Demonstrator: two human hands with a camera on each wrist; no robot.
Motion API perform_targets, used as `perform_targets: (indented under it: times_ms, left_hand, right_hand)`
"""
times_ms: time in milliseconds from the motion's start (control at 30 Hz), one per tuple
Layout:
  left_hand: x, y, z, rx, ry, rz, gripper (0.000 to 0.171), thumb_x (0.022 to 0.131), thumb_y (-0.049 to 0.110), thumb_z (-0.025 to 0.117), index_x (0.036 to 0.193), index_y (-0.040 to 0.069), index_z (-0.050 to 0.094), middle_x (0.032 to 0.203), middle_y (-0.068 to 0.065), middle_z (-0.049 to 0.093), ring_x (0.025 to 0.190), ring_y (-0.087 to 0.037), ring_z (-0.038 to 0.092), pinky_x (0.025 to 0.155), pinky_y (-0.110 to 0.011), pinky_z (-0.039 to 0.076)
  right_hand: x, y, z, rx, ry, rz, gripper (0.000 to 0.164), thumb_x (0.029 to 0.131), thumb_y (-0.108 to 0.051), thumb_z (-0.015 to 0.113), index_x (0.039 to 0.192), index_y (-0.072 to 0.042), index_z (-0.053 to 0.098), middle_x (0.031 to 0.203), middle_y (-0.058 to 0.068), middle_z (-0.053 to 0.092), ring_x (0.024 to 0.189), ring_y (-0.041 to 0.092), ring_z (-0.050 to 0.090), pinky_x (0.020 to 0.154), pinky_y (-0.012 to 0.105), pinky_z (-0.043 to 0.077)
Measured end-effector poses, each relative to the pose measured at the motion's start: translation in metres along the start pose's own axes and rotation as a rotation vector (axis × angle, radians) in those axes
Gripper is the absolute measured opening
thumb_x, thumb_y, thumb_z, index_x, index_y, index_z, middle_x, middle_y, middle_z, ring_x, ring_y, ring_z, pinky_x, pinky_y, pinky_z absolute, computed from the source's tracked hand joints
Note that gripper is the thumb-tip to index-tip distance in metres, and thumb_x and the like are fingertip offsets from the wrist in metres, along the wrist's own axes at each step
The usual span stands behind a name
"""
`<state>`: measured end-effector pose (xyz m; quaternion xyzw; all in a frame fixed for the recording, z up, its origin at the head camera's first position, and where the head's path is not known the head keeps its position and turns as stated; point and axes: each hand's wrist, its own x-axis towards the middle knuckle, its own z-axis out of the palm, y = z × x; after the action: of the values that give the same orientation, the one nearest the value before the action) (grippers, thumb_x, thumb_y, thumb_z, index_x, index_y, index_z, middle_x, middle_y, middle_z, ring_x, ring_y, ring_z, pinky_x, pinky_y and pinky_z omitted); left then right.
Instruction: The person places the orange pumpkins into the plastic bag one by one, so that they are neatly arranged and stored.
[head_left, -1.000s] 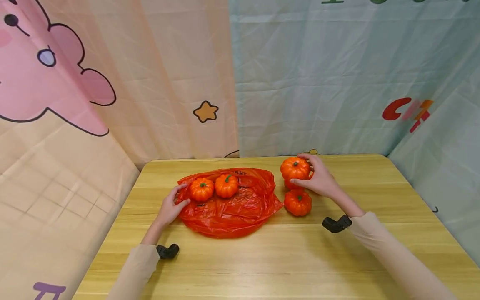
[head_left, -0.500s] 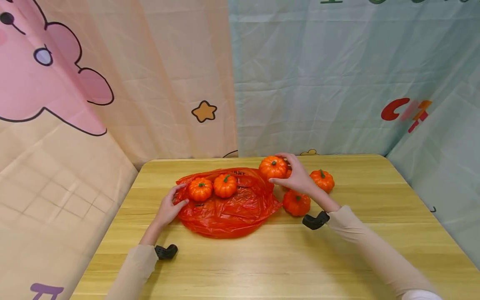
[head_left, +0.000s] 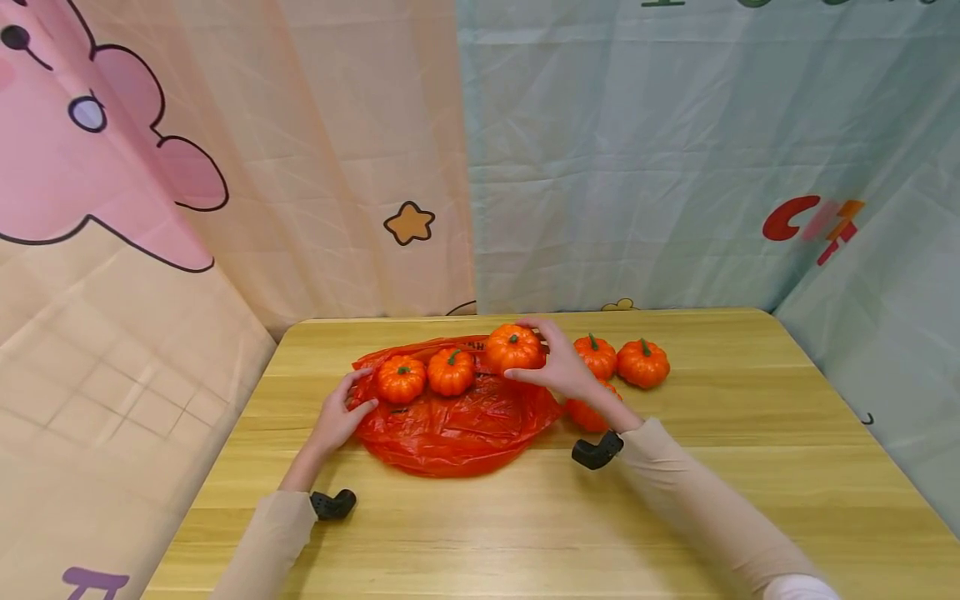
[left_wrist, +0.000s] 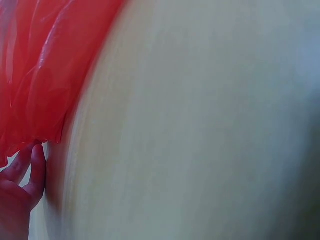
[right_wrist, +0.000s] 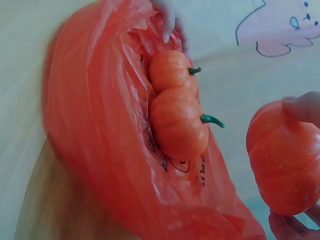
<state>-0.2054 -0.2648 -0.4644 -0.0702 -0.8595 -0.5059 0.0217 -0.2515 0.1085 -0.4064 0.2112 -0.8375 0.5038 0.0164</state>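
Observation:
My right hand (head_left: 558, 362) grips a small orange pumpkin (head_left: 513, 348) from its right side, thumb in front and fingers behind. In the head view this pumpkin overlaps the right part of a red plastic bag (head_left: 457, 437); the right wrist view shows it beside the bag, apart from the others. Two more pumpkins with green stems, one on the left (head_left: 401, 379) and one beside it (head_left: 451, 372), sit side by side in the bag's mouth. My left hand (head_left: 337, 414) holds the bag's left edge, with fingertips at the plastic (left_wrist: 37, 75).
Right of the bag on the wooden table (head_left: 450, 533) stand three other pumpkins: one at the back (head_left: 596, 357), one farther right (head_left: 643, 363), and a front one (head_left: 588, 415) partly hidden by my right wrist. A printed curtain (head_left: 337, 167) hangs behind.
My right hand has carried its pumpkin leftward from the group at the right to over the bag, uncovering pumpkins behind it. My left hand has stayed at the bag's edge.

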Motion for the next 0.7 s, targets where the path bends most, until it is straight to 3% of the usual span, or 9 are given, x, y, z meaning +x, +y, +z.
perform_targets:
  times_ms: [133,233,533,700]
  left_hand:
    - [-0.006,0.018,0.000,0.004,-0.003,-0.002,0.052,0.092,-0.002,0.056,0.140,-0.006,0.037,0.144,-0.029,0.040,0.129,-0.046,0.043,0.103,-0.057,0.039]
    - [-0.007,0.021,0.000,0.005,-0.003,0.000,0.052,0.092,-0.002,0.056,0.140,-0.007,0.037,0.144,-0.029,0.040,0.128,-0.046,0.045,0.103,-0.056,0.040]
    - [0.003,-0.014,0.002,0.020,0.018,0.019,0.054,0.093,0.005,0.059,0.142,0.003,0.038,0.145,-0.023,0.042,0.127,-0.042,0.047,0.102,-0.055,0.042]
    - [0.005,-0.019,0.002,0.021,0.019,0.038,0.054,0.092,0.008,0.061,0.142,0.005,0.039,0.145,-0.021,0.043,0.128,-0.040,0.047,0.103,-0.054,0.041]
  right_hand:
    - [0.001,0.000,0.010,-0.052,-0.004,-0.009,0.075,0.071,-0.026,0.085,0.135,-0.013,0.047,0.135,0.012,0.045,0.119,0.030,0.049,0.095,0.048,0.049]
    - [0.002,0.002,0.016,-0.105,-0.010,-0.010,0.075,0.069,-0.029,0.085,0.133,-0.015,0.049,0.134,0.011,0.047,0.119,0.029,0.050,0.095,0.047,0.049]
    - [0.006,0.009,0.030,-0.181,-0.046,0.019,0.077,0.070,-0.034,0.084,0.134,-0.012,0.048,0.135,0.012,0.049,0.120,0.031,0.051,0.098,0.048,0.048]
    - [0.008,0.015,0.035,-0.214,-0.045,0.038,0.077,0.070,-0.035,0.083,0.135,-0.012,0.048,0.134,0.013,0.050,0.120,0.032,0.051,0.100,0.050,0.045]
